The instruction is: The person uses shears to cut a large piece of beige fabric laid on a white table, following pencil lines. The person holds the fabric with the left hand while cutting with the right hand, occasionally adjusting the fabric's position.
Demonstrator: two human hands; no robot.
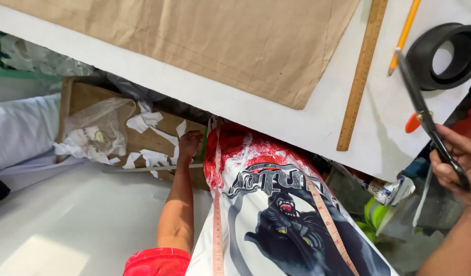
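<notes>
Head view. Nearest the lens: shirt point(276, 214), white and red with a black panther print, filling the lower centre between the two arms. Tape measure point(218, 225) hangs down over it in two strands, one beside the left forearm, one running diagonally toward the right.

Left hand point(188, 144): arm stretched down and away below the table edge, fingers curled at the rim of a cardboard box point(143, 138). Whether it grips the box or a scrap cannot be told. White paper scraps point(143, 122) lie in the box just left of this hand; a crumpled clear bag point(95, 128) lies further left.

Right hand point(457, 166): closed around the handles of black scissors point(424, 115), blades shut and pointing up and away over the table point(276, 110).

Above the right hand on the table: black ring point(424, 56), with a yellow pencil point(404, 33) just left of it. Wooden ruler point(360, 76) lies left of the scissors, running up the table. Brown paper point(220, 41) is spread beyond the ruler, well above the left hand.
</notes>
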